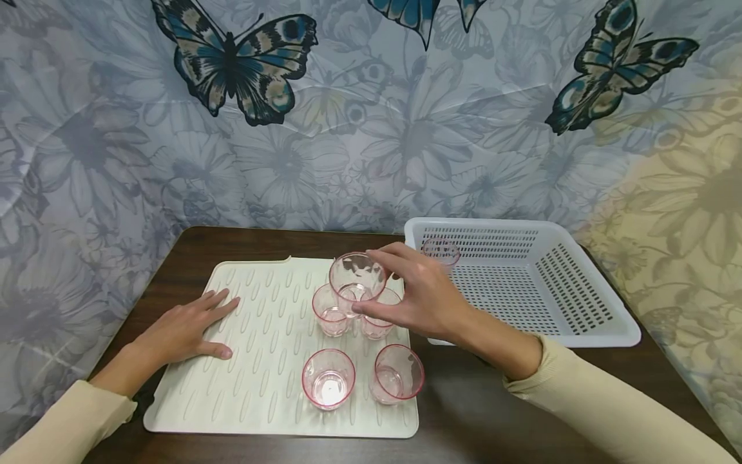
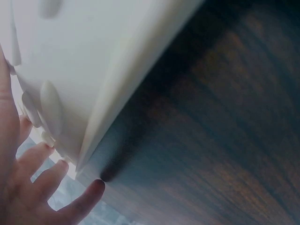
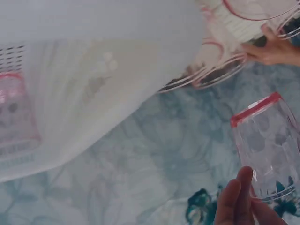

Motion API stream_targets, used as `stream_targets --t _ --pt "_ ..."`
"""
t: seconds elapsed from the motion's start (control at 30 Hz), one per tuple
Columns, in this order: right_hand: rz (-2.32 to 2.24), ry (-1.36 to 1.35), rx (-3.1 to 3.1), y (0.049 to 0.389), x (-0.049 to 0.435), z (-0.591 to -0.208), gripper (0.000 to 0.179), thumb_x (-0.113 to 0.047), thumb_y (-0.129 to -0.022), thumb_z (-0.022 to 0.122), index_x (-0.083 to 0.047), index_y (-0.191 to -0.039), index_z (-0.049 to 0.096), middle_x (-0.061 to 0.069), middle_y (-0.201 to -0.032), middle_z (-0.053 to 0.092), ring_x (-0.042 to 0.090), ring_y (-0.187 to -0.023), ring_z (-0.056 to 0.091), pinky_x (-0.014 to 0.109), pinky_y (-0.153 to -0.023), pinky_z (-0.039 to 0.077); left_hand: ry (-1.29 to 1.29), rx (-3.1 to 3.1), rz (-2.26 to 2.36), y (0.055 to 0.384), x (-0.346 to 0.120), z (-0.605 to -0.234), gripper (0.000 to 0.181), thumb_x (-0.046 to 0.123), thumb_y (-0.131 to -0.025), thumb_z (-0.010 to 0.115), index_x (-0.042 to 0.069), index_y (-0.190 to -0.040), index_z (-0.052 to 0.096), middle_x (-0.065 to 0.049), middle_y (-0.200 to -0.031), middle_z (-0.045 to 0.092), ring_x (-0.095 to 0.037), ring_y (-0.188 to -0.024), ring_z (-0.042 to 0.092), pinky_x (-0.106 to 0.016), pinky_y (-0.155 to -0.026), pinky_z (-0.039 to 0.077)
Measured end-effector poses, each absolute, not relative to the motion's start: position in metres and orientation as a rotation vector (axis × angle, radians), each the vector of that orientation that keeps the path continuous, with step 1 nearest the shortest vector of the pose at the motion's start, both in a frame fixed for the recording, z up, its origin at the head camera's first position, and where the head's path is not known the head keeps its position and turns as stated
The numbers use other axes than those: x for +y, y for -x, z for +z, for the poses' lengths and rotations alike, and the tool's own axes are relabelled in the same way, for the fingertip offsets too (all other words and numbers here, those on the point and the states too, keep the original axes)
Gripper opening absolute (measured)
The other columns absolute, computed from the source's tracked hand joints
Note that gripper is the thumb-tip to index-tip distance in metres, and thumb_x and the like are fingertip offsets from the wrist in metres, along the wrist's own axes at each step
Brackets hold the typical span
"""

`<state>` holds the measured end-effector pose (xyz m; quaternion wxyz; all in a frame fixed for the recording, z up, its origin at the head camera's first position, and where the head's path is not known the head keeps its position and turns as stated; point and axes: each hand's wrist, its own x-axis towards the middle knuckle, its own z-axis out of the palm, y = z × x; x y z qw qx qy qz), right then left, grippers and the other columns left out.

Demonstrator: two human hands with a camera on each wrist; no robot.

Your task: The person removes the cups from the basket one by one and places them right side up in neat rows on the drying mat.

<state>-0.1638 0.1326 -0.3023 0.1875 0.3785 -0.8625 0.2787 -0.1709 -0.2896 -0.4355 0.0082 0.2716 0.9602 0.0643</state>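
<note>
My right hand [image 1: 428,293] grips a clear drinking glass with a pinkish-red rim [image 1: 355,274], thumb on its near side and fingers at the far rim. This glass overlaps two similar glasses, a left one [image 1: 332,317] and a right one [image 1: 378,327], on the white ribbed mat [image 1: 249,399]. Nearer the front of the mat are two more, a left glass [image 1: 328,380] and a right glass [image 1: 397,374]. At the mat's left edge my left hand [image 1: 188,327] rests with fingers spread and nothing held. The right wrist view shows the gripped glass [image 3: 267,145] from its side.
A white perforated plastic basket [image 1: 603,290] stands to the right of the mat, with one pink-rimmed glass [image 1: 442,251] at its left end. Both mat and basket are on a dark wooden table [image 1: 469,406]. Butterfly-patterned fabric [image 1: 371,142] hangs right behind the table.
</note>
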Motion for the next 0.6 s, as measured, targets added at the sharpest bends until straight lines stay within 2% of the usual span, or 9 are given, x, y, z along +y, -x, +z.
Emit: stream_targets --t 0.23,0.4,0.6 --pt "0.824 -1.307 -2.461 0.152 0.106 -0.311 0.069 -0.041 -0.077 0.085 -0.005 -0.132 0.063 0.002 -0.118 0.062 0.007 -0.088 0.059 0.025 -0.077 0.051 -0.855 3.001 0.201 0.171 -0.289 -0.436 0.099 0.070 -0.074 0.069 0.004 -0.145 0.051 -0.029 -0.148 0.043 -0.052 -0.129 0.047 -0.065 -0.084 0.046" --pt "0.746 -1.468 -2.573 0.145 0.091 -0.316 0.070 -0.046 -0.082 0.080 -0.009 -0.137 0.058 0.001 -0.129 0.059 0.011 -0.101 0.063 0.027 -0.085 0.052 -0.839 3.003 0.195 0.171 -0.288 -0.436 0.100 0.071 -0.073 0.068 0.004 -0.145 0.051 -0.029 -0.147 0.043 -0.053 -0.129 0.047 -0.066 -0.085 0.046" --pt "0.704 -1.577 -2.575 0.140 0.074 -0.319 0.071 -0.048 -0.083 0.078 -0.010 -0.139 0.057 0.001 -0.128 0.059 0.011 -0.108 0.062 0.025 -0.090 0.051 -0.818 3.000 0.185 0.172 -0.288 -0.437 0.101 0.072 -0.073 0.067 0.004 -0.145 0.050 -0.029 -0.148 0.042 -0.052 -0.129 0.046 -0.066 -0.086 0.046"
